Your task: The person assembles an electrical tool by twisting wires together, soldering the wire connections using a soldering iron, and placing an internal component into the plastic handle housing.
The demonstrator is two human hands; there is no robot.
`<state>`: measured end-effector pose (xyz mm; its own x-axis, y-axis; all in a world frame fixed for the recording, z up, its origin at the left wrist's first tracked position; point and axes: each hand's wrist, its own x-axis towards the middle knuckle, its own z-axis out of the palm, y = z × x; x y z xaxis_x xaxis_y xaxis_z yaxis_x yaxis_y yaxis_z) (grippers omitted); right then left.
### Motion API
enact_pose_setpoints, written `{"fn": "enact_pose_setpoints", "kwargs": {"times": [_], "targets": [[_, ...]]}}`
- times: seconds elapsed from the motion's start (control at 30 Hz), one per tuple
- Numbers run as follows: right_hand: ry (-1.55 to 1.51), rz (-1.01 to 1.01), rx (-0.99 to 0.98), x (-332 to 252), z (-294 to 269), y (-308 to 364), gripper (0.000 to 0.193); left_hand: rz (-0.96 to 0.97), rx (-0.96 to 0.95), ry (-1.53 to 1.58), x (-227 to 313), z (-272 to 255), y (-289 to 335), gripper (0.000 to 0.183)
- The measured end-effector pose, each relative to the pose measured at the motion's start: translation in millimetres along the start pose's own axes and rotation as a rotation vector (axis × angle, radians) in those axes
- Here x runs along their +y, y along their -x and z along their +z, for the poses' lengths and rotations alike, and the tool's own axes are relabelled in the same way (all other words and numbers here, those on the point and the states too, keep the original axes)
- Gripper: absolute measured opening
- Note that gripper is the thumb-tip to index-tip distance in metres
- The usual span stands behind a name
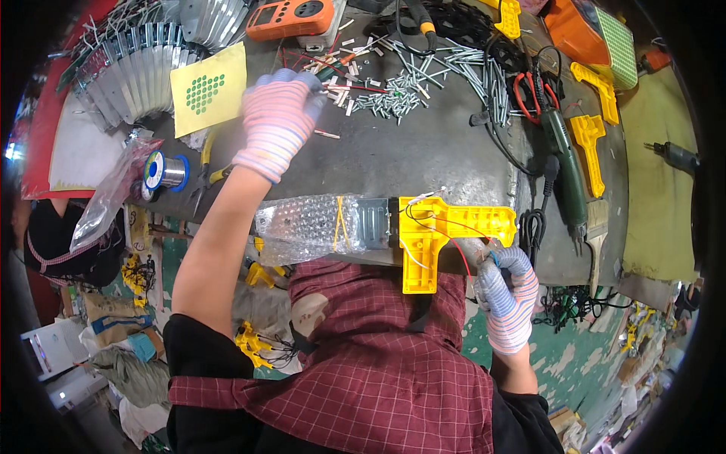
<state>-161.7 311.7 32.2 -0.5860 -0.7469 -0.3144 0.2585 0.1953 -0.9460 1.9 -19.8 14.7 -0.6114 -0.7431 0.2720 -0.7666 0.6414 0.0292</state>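
Observation:
A yellow plastic gun-shaped half shell [420,246] lies inner side up at the bench's near edge, with thin red, white and black wires inside. Joined to its left is a metal part [373,223], wrapped in bubble wrap [302,227] under a rubber band. At the shell's right end my right hand [508,299], in a striped glove, has thumb and fingers pinched together at a thin wire. My left hand [278,121], gloved too, reaches to the far side among small white pieces and red wires [369,89]; its fingertips are partly hidden and slightly smeared.
Loose screws [401,102] lie heaped at the far middle. An orange meter [290,17], a yellow card [209,89], fanned metal plates [136,72] and a solder spool [166,172] are on the left. To the right are a green power screwdriver [566,166], yellow shells [587,147] and a brush [597,240].

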Motion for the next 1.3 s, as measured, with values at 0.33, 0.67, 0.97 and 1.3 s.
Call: {"fn": "enact_pose_setpoints", "kwargs": {"times": [0.33, 0.67, 0.97, 1.3], "targets": [[0.134, -0.135, 0.038, -12.7, 7.0, -3.2, 0.012, -0.057, 0.096, 0.574, 0.7, -8.0, 12.2, 0.017], [0.177, -0.141, -0.248, -27.6, 5.8, -10.6, 0.016, -0.046, -0.198, 1.665, 123.5, -57.4, 143.4, 0.021], [0.304, -0.215, -0.315, -22.6, 6.0, -11.4, 0.013, -0.007, -0.090, 1.606, 133.4, -52.1, 150.3, 0.019], [0.349, -0.114, -0.389, -28.3, 7.5, -22.5, 0.018, 0.397, 0.034, 1.077, 119.1, -52.2, 137.4, 0.017]]}}
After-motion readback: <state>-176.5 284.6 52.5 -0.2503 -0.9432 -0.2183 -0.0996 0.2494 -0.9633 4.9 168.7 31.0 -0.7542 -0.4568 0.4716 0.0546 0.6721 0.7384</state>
